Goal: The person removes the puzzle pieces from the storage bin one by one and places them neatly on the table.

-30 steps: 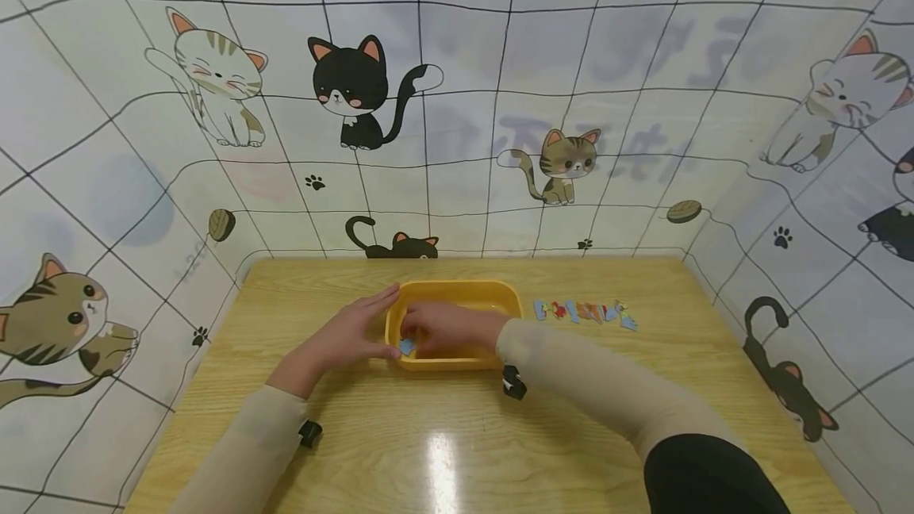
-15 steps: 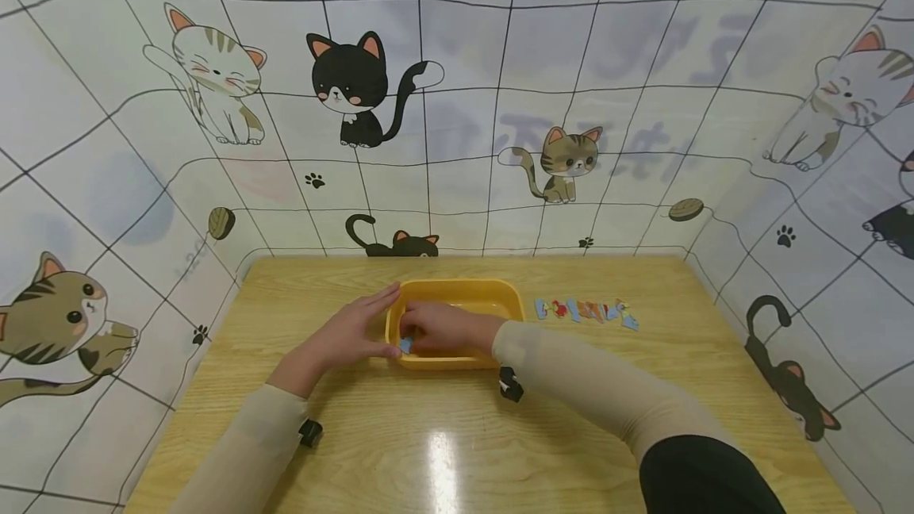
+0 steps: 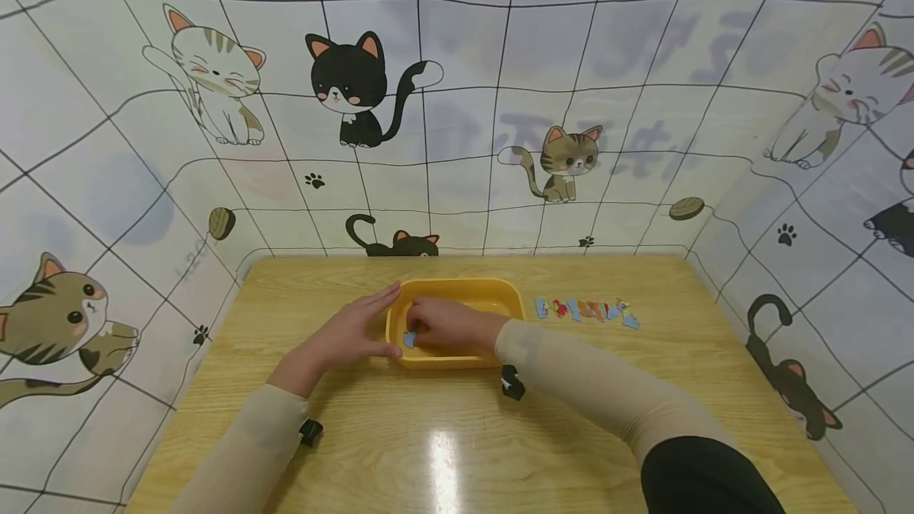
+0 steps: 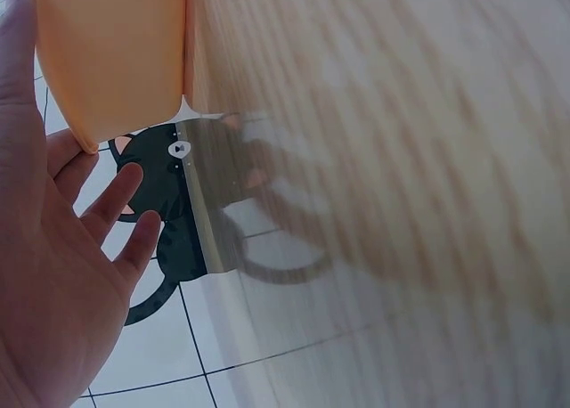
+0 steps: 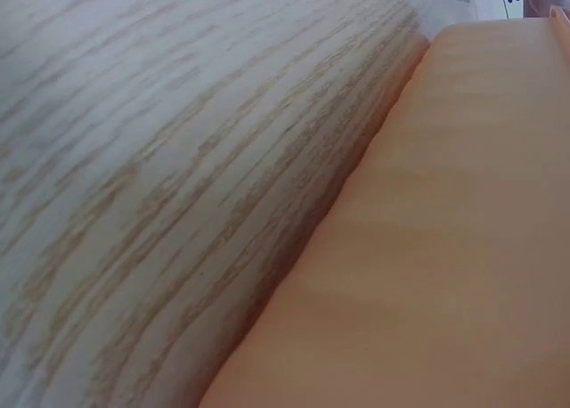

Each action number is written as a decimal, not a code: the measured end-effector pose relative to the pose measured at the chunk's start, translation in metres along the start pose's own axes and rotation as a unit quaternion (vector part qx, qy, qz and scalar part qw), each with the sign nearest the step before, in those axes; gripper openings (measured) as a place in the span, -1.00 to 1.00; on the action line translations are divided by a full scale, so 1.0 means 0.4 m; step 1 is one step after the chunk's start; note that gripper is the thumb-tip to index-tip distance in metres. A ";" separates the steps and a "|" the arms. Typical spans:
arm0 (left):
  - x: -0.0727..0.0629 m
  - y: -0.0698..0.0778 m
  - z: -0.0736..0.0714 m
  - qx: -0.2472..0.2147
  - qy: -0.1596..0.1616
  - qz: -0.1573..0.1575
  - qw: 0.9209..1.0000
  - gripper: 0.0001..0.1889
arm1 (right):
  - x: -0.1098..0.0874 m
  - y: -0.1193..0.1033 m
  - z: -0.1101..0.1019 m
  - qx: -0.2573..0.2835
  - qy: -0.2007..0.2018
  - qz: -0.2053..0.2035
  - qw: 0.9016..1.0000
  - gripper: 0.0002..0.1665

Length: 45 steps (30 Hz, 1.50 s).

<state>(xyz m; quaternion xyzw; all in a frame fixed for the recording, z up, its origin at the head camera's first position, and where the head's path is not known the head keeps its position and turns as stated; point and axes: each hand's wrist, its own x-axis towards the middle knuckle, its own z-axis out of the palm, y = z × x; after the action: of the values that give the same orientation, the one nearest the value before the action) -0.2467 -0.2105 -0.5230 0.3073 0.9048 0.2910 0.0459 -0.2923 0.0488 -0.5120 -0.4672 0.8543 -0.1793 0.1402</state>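
Observation:
A yellow plastic tray (image 3: pixel 457 364) stands on the wooden table. My left hand (image 3: pixel 347 331) spans its left end, fingers straight, with the thumb at the near corner and fingertips at the far corner; in the left wrist view, the hand (image 4: pixel 53 239) touches the tray's corner (image 4: pixel 116 61). Inside the tray is my right hand (image 3: pixel 446 324), its fingers curled. It seems to pinch a small light-blue piece (image 3: pixel 409 339), like a puzzle piece, at the left end; the fingertips are mostly hidden. The right wrist view shows only the tray's outer wall (image 5: pixel 427 239) and the table.
Right of the tray lies a row of small colourful pieces (image 3: pixel 587 310), blue, red and orange, like puzzle pieces. The wooden table (image 3: pixel 371 450) reaches back to a wall covering (image 3: pixel 457 125) printed with cats and grid lines.
My right hand has shifted slightly right and away from me inside the tray, and the blue piece has moved with it. The left hand and the tray have stayed put.

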 end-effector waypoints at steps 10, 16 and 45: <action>-0.001 0.010 -0.005 -0.003 -0.001 0.001 1.000 0.20 | 0.003 0.002 0.002 0.029 -0.001 0.000 1.000 -0.65; -0.001 0.004 -0.003 0.002 -0.004 0.002 1.000 0.22 | 0.005 -0.003 0.007 0.019 -0.004 0.003 1.000 -0.66; -0.002 0.001 0.001 -0.011 -0.001 -0.012 1.000 0.21 | -0.013 0.005 0.003 0.037 0.002 0.002 0.999 -0.70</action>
<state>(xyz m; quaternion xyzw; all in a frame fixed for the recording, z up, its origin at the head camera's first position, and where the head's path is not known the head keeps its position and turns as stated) -0.2457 -0.2103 -0.5231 0.2958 0.9052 0.3005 0.0537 -0.2907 0.0540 -0.5137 -0.4598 0.8482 -0.2117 0.1563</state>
